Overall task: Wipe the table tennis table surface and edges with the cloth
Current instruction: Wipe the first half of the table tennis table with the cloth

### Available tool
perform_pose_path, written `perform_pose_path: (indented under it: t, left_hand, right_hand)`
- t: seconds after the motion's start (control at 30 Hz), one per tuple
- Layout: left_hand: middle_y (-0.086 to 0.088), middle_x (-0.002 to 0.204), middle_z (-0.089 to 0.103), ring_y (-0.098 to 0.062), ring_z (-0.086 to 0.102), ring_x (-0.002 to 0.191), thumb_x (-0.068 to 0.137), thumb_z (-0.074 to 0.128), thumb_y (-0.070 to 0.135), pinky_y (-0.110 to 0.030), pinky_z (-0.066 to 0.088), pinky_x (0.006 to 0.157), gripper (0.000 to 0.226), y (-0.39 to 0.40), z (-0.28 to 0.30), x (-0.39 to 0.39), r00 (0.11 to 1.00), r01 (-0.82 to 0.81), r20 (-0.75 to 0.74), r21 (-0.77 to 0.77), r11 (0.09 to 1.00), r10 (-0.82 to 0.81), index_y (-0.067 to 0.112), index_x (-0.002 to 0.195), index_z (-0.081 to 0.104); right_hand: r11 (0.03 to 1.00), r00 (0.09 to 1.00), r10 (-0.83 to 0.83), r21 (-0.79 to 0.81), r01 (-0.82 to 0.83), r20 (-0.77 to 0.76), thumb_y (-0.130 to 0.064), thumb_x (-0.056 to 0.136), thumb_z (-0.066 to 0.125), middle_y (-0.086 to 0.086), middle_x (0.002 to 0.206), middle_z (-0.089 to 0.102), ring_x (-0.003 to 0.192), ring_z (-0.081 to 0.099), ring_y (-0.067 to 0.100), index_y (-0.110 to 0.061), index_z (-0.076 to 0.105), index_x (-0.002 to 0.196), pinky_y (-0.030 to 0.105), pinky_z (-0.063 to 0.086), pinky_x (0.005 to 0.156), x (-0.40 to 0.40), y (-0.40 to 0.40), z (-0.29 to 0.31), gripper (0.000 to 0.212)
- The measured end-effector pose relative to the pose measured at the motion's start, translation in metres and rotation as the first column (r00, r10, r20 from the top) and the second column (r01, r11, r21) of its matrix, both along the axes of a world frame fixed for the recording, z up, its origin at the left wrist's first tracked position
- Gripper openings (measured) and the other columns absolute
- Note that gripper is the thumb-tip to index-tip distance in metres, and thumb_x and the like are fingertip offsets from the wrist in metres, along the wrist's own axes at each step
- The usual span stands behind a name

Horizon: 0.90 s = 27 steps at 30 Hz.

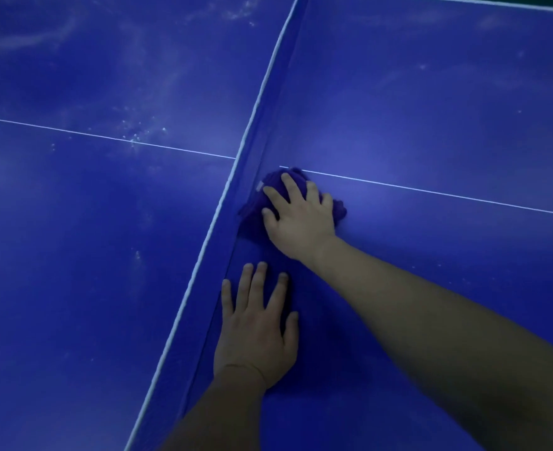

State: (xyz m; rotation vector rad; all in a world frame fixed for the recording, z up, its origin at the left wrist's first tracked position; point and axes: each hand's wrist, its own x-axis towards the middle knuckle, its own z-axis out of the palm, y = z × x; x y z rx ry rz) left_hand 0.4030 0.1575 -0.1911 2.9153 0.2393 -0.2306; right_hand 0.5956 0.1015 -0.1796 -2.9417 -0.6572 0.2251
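While the right hand [298, 216] presses a bunched purple cloth [255, 209] at the centre of the frame, its fingers are spread and bent over the wad, holding it down against the blue table [431, 288]. That wad sits hard against the foot of the net [255, 138], a blue band with a white top edge running from top centre to lower left, just where the white centre line [431, 192] meets it. The left hand [259, 333] lies flat, fingers straight and spread, palm down on the near table half at lower centre, grasping nothing; it appears to serve as a brace.

Progress, as judged: the half at right looks mostly even in colour, with only faint smudges at upper right, which suggests wiping there is well advanced. The half at left shows pale swirls and white specks, heaviest at upper left and along its line, so it appears unwiped or only partly wiped. No outer table edge is plainly visible apart from a strip at top right, so its condition cannot be judged.
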Motion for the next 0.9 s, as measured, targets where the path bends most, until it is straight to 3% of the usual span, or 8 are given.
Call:
perform_pose_path:
  t: [0.2, 0.4, 0.53, 0.6, 0.67, 0.77, 0.9]
  left_hand:
    - [-0.006, 0.169, 0.009, -0.022, -0.008, 0.155, 0.097, 0.013, 0.057, -0.055, -0.003, 0.124, 0.069, 0.001, 0.002, -0.001, 1.000, -0.014, 0.024, -0.028, 1.000, 0.015, 0.029, 0.159, 0.022]
    - [-0.006, 0.169, 0.007, -0.023, -0.011, 0.155, 0.096, 0.011, 0.058, -0.055, -0.007, 0.124, 0.070, 0.001, 0.000, 0.000, 1.000, -0.005, 0.020, -0.027, 1.000, 0.006, 0.030, 0.160, 0.019]
    - [-0.007, 0.169, 0.007, -0.023, -0.011, 0.155, 0.096, 0.011, 0.058, -0.055, -0.005, 0.124, 0.071, 0.001, 0.000, 0.001, 1.000, -0.006, 0.026, -0.026, 1.000, 0.007, 0.029, 0.159, 0.021]
    - [-0.007, 0.169, 0.008, -0.023, -0.010, 0.155, 0.096, 0.012, 0.057, -0.055, -0.004, 0.124, 0.071, 0.002, 0.000, 0.000, 1.000, -0.009, 0.025, -0.034, 0.999, 0.010, 0.028, 0.159, 0.023]
    - [-0.007, 0.168, 0.008, -0.023, -0.011, 0.155, 0.096, 0.011, 0.058, -0.056, -0.004, 0.124, 0.071, 0.002, -0.001, 0.000, 1.000, -0.012, 0.025, -0.034, 0.999, 0.013, 0.028, 0.159, 0.023]
    - [-0.006, 0.169, 0.004, -0.023, -0.016, 0.154, 0.094, 0.006, 0.058, -0.055, -0.009, 0.123, 0.072, 0.001, -0.002, 0.000, 1.000, -0.006, 0.014, -0.015, 1.000, 0.006, 0.029, 0.160, 0.017]
    - [-0.008, 0.169, 0.009, -0.025, -0.010, 0.155, 0.095, 0.010, 0.057, -0.056, -0.005, 0.123, 0.072, 0.000, -0.001, 0.001, 0.999, -0.006, 0.033, -0.011, 1.000, 0.006, 0.028, 0.160, 0.020]
  right_hand:
    - [0.994, 0.994, -0.106, 0.021, 0.106, 0.015, -0.056, 0.101, 0.024, -0.007, 0.167, 0.014, 0.148, 0.018, 0.032, -0.042, 0.028, 0.153, 0.053, 0.017, 0.112, 0.002, -0.019, -0.003, 0.055]
    - [0.906, 0.907, -0.421, -0.034, 0.421, -0.007, -0.056, 0.101, 0.020, -0.005, 0.168, 0.012, 0.146, 0.020, 0.037, -0.042, 0.022, 0.156, 0.055, 0.020, 0.112, -0.002, -0.103, 0.000, 0.057]
    - [0.959, 0.959, -0.282, -0.042, 0.282, 0.007, -0.061, 0.098, 0.014, -0.005, 0.167, 0.015, 0.146, 0.021, 0.036, -0.043, 0.022, 0.155, 0.056, 0.020, 0.111, -0.065, -0.098, -0.003, 0.061]
    - [0.963, 0.965, -0.261, -0.066, 0.260, -0.006, -0.062, 0.097, 0.014, -0.007, 0.166, 0.017, 0.145, 0.023, 0.035, -0.044, 0.026, 0.153, 0.055, 0.022, 0.111, -0.058, -0.121, -0.001, 0.061]
    - [0.930, 0.936, -0.350, -0.111, 0.352, 0.034, -0.057, 0.099, 0.021, -0.006, 0.166, 0.018, 0.144, 0.024, 0.036, -0.042, 0.029, 0.153, 0.055, 0.023, 0.111, -0.024, -0.140, 0.000, 0.057]
    - [0.878, 0.876, -0.479, -0.029, 0.478, -0.057, -0.046, 0.097, 0.030, -0.002, 0.166, 0.015, 0.147, 0.017, 0.041, -0.036, 0.034, 0.150, 0.061, 0.015, 0.116, 0.021, -0.127, 0.008, 0.054]
    - [0.972, 0.970, -0.233, -0.026, 0.235, 0.061, -0.045, 0.097, 0.032, -0.002, 0.164, 0.027, 0.145, 0.026, 0.039, -0.036, 0.043, 0.146, 0.058, 0.019, 0.115, -0.026, -0.097, 0.005, 0.050]
